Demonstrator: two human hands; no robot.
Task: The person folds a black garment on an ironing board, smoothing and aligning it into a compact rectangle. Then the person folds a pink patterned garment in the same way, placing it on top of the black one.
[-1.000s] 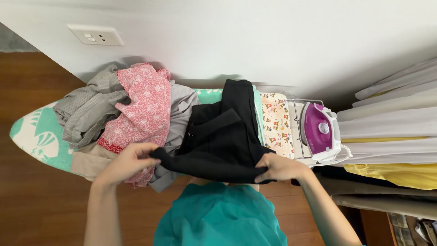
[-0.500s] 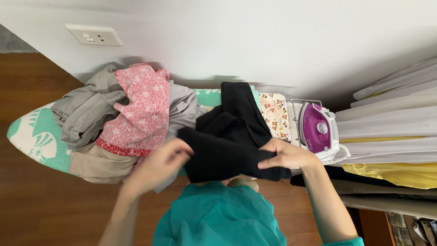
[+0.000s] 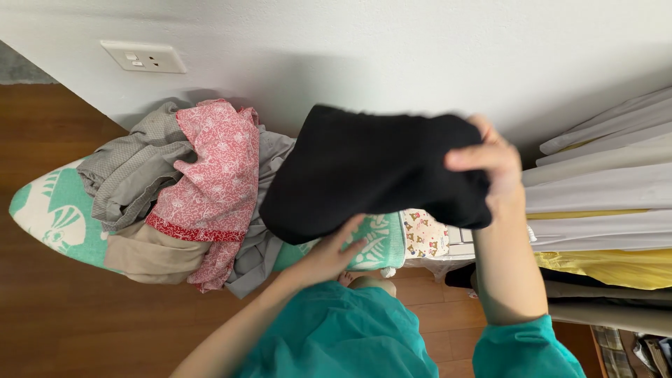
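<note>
black garment [image 3: 364, 171] up in the air over the ironing board [image 3: 42, 210], folded into a thick bundle and tilted, its high end at the right. right hand [image 3: 493, 168] has that upper end pinched, thumb on the near face and fingers wrapped behind, clamped firm on the cloth. left hand [image 3: 329, 252] sits under the lower edge, palm up, fingers spread and pressing into the underside of the fabric; whether it actually grips anything, cannot tell, the bundle covers the fingertips. just left of the garment, the laundry heap: pink patterned cloth [image 3: 213, 175] draped on top, grey clothes [image 3: 129, 175] beneath and beside it, a beige piece [image 3: 147, 255] hanging off the near edge. teal-and-white board cover shows at the nose and below the bundle, next to a small cartoon-print cloth [image 3: 423, 234]. white wall socket [image 3: 143, 56] up on the wall, pale folded fabrics [image 3: 602, 189] stacked at the right.
</note>
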